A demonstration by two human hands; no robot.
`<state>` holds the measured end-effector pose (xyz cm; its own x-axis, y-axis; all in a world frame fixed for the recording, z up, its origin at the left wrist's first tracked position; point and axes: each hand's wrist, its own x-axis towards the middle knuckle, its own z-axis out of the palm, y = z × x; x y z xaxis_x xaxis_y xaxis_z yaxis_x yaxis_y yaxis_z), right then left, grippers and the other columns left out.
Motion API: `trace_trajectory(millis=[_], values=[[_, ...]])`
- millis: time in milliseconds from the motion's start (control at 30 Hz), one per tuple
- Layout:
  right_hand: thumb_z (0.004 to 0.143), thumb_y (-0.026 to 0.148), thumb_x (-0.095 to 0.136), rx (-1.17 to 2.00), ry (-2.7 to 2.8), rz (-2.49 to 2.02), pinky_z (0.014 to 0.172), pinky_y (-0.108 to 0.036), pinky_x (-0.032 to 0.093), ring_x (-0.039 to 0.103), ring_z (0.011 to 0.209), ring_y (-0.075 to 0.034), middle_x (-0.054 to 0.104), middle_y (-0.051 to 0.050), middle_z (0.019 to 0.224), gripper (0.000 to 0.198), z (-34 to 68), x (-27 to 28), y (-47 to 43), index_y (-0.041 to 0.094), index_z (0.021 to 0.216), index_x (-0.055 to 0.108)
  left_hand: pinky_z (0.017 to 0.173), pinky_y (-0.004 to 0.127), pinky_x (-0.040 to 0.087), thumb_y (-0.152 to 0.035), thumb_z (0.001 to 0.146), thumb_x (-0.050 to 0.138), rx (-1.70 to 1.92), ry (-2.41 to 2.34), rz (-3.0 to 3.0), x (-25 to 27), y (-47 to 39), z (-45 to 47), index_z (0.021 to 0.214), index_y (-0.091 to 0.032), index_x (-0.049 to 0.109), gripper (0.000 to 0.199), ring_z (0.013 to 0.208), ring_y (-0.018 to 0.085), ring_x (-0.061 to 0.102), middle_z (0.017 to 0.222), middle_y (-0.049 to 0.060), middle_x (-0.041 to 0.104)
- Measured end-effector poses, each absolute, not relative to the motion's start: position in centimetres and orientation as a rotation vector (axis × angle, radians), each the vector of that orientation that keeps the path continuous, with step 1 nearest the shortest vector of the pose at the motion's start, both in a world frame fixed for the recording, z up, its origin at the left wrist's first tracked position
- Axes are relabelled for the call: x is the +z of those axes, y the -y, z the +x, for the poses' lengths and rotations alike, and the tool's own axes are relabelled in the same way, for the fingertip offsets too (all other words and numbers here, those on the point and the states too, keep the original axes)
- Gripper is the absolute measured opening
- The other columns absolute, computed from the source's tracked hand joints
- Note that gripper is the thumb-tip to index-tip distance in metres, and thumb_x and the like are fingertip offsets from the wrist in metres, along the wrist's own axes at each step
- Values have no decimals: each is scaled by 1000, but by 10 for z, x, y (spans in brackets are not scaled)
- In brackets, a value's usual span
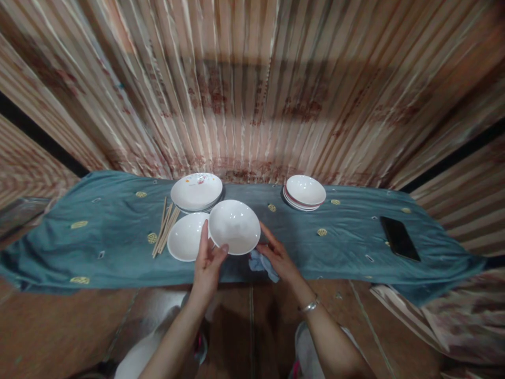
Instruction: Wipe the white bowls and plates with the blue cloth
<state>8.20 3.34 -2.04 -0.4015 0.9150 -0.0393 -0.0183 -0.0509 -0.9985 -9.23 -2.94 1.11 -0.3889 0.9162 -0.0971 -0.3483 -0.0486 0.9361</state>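
Observation:
A white bowl is held up in front of me, tilted so that its glossy inside shows. My left hand grips its left and near rim, thumb over the edge and fingers along the outside. Against the bowl's right side are the fingers of my right hand. A crumpled blue cloth hangs or lies just below those fingers; whether they pinch it is unclear. Partly behind my left hand, another white bowl rests on the table.
Stacked plates with a floral print stand at the back left, beside several wooden chopsticks. A stack of white bowls is at the back right. A black phone lies on the green tablecloth. Curtains hang behind.

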Motion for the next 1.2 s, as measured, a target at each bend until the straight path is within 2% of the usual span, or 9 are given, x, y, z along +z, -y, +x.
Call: trace_trajectory(millis=[100, 167, 300, 433, 533, 633, 767, 967, 1200], values=[[82, 46, 63, 1566, 1608, -1054, 66, -29, 49, 60, 69, -14, 70, -3, 82, 63, 109, -30, -47, 16, 137, 57, 94, 37, 54, -39, 67, 80, 1559, -1228, 626, 7, 22, -87, 156, -31, 24, 106, 132, 31, 52, 152, 11, 48], [81, 48, 62, 1398, 1685, -1175, 61, -27, 45, 56, 64, -14, 68, -4, 76, 54, 124, -32, -56, 10, 119, 69, 89, 36, 56, -39, 66, 79, 1497, -1236, 595, 4, 18, -83, 156, -28, 24, 106, 130, 33, 53, 148, 12, 51], [90, 48, 50, 944, 1574, -1388, 63, -29, 47, 57, 62, -16, 69, -5, 76, 49, 130, -25, -62, 12, 119, 68, 87, 37, 57, -41, 67, 78, 1406, -1226, 599, -5, 13, -73, 155, -26, 29, 101, 128, 34, 54, 144, 13, 55], [95, 45, 45, 803, 1597, -1306, 90, -35, 51, 66, 101, -22, 70, -11, 118, 49, 110, -19, -56, 18, 134, 56, 91, 40, 56, -44, 66, 79, 1374, -1207, 678, -14, 7, -64, 152, -26, 34, 99, 131, 35, 52, 148, 12, 52], [94, 43, 49, 831, 1795, -1216, 108, -42, 42, 55, 127, -25, 59, -13, 138, 54, 101, -23, -54, 19, 142, 48, 103, 44, 48, -44, 65, 81, 1366, -1191, 758, -20, 4, -61, 152, -23, 35, 100, 130, 32, 54, 145, 14, 55], [95, 41, 49, 732, 1845, -1215, 115, -45, 35, 47, 136, -26, 54, -13, 143, 51, 104, -25, -53, 19, 141, 50, 109, 45, 42, -43, 67, 80, 1372, -1197, 809, -24, 2, -61, 148, -21, 40, 93, 127, 30, 56, 140, 14, 59], [98, 34, 47, 651, 1861, -1172, 110, -41, 42, 56, 125, -23, 63, -10, 132, 37, 110, -24, -48, 24, 131, 60, 109, 44, 43, -43, 68, 78, 1365, -1201, 875, -28, 1, -62, 134, -18, 57, 74, 128, 32, 56, 142, 15, 57], [95, 19, 49, 653, 2191, -1117, 108, -43, 46, 57, 124, -25, 61, -13, 133, 33, 102, -36, -44, 20, 123, 66, 110, 45, 41, -40, 66, 79, 1362, -1242, 852, -28, -2, -64, 129, -19, 63, 69, 136, 33, 47, 145, 13, 55], [91, 12, 48, 669, 2361, -1212, 102, -41, 48, 62, 115, -25, 63, -14, 127, 31, 102, -35, -49, 18, 111, 71, 86, 44, 58, -48, 68, 78, 1253, -1195, 724, -23, -4, -64, 134, -26, 59, 72, 124, 35, 57, 145, 12, 55]])
